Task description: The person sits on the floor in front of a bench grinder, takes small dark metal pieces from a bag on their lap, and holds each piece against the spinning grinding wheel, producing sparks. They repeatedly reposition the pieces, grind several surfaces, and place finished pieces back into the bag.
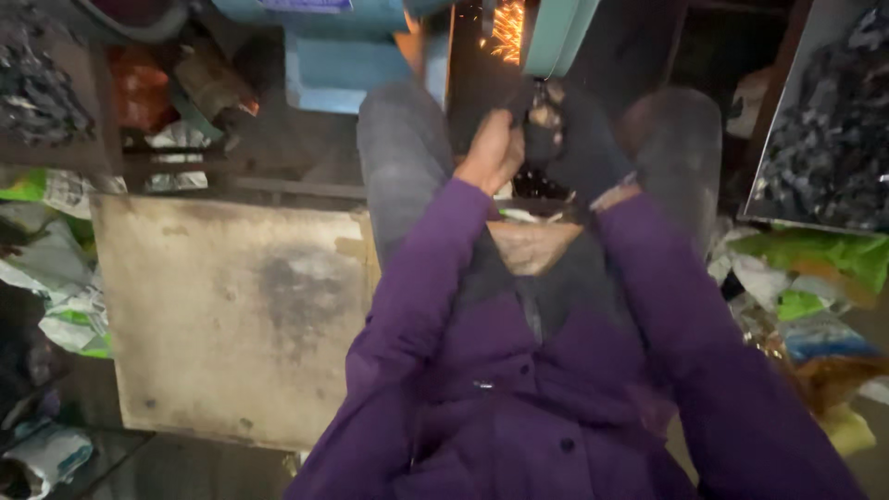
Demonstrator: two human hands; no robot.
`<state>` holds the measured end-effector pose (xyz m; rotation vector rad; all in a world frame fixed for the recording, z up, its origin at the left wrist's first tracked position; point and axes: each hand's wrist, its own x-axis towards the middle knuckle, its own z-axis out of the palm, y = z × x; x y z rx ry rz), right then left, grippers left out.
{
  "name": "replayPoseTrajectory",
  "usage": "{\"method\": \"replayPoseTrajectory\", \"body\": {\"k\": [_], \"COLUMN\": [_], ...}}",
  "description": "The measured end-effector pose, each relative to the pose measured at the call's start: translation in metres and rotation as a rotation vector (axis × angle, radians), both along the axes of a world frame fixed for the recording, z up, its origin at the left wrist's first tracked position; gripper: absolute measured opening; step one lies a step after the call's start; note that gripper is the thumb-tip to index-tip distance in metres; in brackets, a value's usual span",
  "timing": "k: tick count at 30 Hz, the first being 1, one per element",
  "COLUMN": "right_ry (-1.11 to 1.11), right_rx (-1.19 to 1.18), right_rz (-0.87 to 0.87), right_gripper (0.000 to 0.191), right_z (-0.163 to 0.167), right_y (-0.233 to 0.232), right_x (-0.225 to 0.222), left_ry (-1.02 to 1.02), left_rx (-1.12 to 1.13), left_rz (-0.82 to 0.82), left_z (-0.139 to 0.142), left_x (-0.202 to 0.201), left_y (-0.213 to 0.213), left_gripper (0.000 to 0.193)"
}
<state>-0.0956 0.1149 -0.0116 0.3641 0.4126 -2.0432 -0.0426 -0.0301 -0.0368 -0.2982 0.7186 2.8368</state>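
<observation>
The person is sitting in a purple jacket [519, 389], knees up. The left hand [491, 153] is bare, and its fingers are squeezing together on a small dark piece [537, 116] in front of the knees. The right hand [579, 148], in a dark glove, is gripping it too. Just above, orange sparks [507, 30] are flying beside the green grinding wheel [556, 37]. A board [231, 315] is lying on the left.

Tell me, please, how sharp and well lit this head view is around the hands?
In the head view the scene is dim and motion-blurred; the left hand and right hand smear together, the sparks blow out bright orange, and the purple sleeves look soft.
</observation>
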Motion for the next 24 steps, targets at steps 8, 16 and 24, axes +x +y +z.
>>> {"method": "replayPoseTrajectory", "body": {"k": [8, 16, 24], "right_ry": [1.243, 0.786, 0.923], "right_rx": [0.872, 0.805, 0.918], "right_rz": [-0.269, -0.169, -0.271], "right_gripper": [0.027, 0.021, 0.032], "right_z": [0.036, 0.012, 0.0], "right_y": [0.015, 0.001, 0.01], "right_x": [0.04, 0.026, 0.011], "left_ry": [-0.245, -0.295, 0.225], "left_rx": [-0.334, -0.435, -0.69], "left_rz": [-0.019, 0.221, 0.123], "left_z": [-0.013, -0.028, -0.036], "left_x": [0.024, 0.014, 0.018], "left_y": [-0.015, 0.006, 0.024], "left_gripper": [0.034, 0.047, 0.068]}}
